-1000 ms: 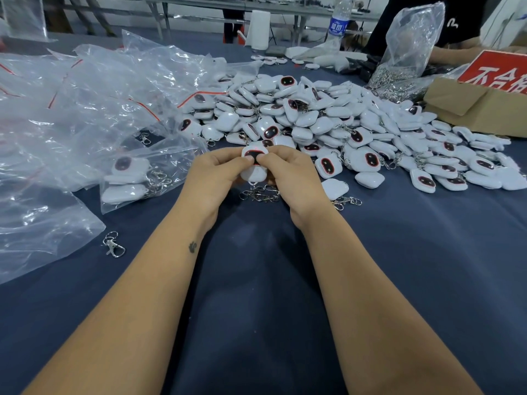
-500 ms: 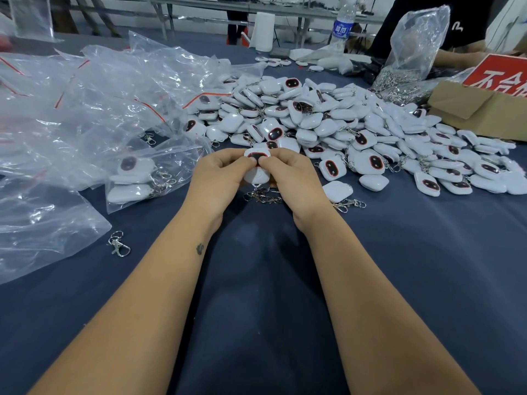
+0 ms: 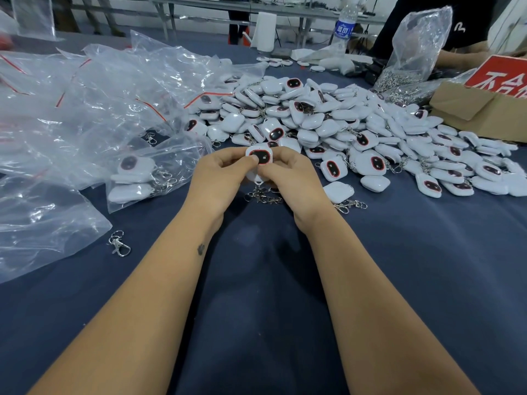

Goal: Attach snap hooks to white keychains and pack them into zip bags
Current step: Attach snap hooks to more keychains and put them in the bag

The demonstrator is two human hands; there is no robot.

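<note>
Centrally, both hands point(image 3: 256, 178) pinch one keychain point(image 3: 261, 156); pile point(image 3: 342, 124) just beyond.

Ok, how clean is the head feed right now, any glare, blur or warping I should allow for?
Head view: wide-angle warping bends the table edges; glare streaks the zip bags; the keychain both hands pinch, left hand and right hand, is sharp; far bottle soft; forearm shadows fall on the cloth.

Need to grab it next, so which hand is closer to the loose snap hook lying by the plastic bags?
Left. The left hand is up and right of the snap hook; the right hand sits farther right, beyond the left.
</note>
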